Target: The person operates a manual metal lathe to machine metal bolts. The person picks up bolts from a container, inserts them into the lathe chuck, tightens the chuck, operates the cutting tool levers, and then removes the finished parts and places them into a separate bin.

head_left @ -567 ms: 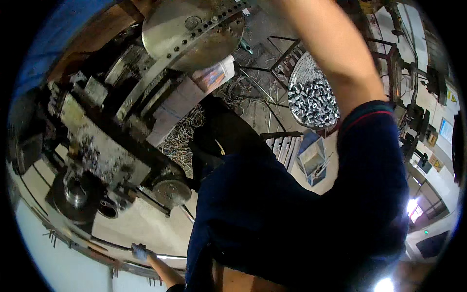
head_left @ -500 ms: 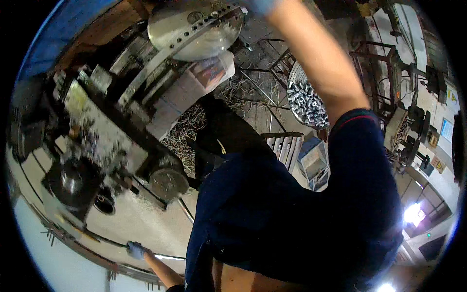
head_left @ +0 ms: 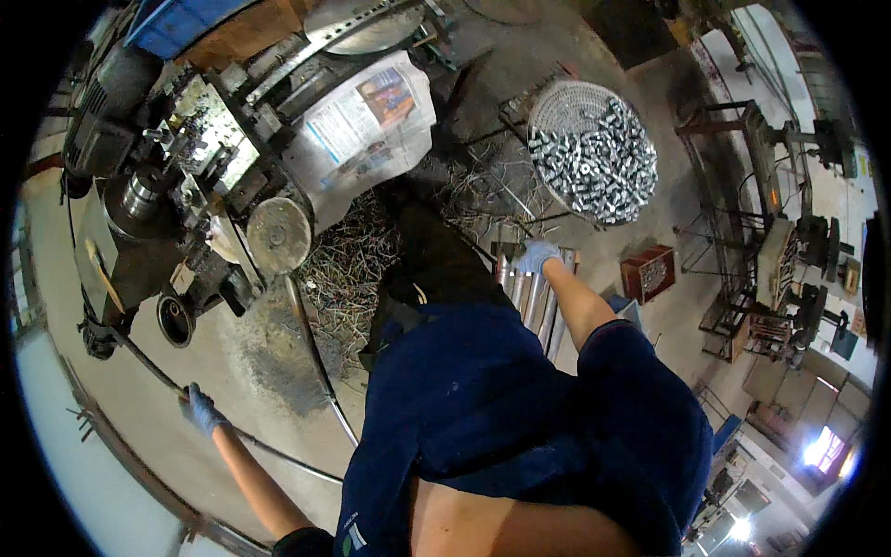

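Observation:
My left hand, in a grey-blue glove, is closed around a long thin metal rod. That rod runs from the machine at the left, through my grip, toward my body. At the right, my gloved right hand is over the far end of several shiny metal bars lying side by side. Its fingers curl down over one bar; their tips are partly hidden. Left of my body is the greasy machine with a round chuck and a round disc. A printed paper sheet covers part of it.
A round perforated basket full of short shiny metal pieces stands beyond my right hand. Tangled metal shavings cover the floor by my legs. A reddish-brown box and metal racks are at the right; a blue bin is at the upper left.
My right arm has come down from the top of the view to the metal bars. My left hand stays on the rod. The view has shifted, showing the basket more fully.

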The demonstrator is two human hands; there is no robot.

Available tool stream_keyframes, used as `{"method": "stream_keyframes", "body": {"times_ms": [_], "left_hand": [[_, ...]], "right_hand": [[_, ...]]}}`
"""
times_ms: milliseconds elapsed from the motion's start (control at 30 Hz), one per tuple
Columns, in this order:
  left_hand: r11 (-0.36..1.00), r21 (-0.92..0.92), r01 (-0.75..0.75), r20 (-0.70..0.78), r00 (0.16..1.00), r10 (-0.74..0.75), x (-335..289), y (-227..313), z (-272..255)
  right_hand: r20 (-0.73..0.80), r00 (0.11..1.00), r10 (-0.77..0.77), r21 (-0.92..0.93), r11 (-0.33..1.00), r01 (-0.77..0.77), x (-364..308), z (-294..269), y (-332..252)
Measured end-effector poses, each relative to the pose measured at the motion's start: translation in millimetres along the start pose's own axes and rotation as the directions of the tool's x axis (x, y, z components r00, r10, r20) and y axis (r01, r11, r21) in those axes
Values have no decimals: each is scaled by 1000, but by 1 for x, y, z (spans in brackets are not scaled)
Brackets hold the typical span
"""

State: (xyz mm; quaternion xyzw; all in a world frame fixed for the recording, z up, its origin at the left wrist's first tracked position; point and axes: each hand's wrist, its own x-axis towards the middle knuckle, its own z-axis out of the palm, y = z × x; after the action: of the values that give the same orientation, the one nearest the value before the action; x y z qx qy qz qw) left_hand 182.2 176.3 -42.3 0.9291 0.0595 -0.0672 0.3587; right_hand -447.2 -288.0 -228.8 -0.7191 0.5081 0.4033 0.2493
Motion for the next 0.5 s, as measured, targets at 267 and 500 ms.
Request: {"method": "stream_keyframes", "body": {"times_ms": [267, 500], "left_hand": [[977, -196, 86, -11, 996, -90, -50, 35, 10], [964, -238, 122, -6, 992, -127, -75, 29, 14]], "right_hand": [[-54, 995, -78, 40, 996, 81, -80, 5, -26], [34, 997, -74, 54, 996, 72, -150, 22, -6]]}}
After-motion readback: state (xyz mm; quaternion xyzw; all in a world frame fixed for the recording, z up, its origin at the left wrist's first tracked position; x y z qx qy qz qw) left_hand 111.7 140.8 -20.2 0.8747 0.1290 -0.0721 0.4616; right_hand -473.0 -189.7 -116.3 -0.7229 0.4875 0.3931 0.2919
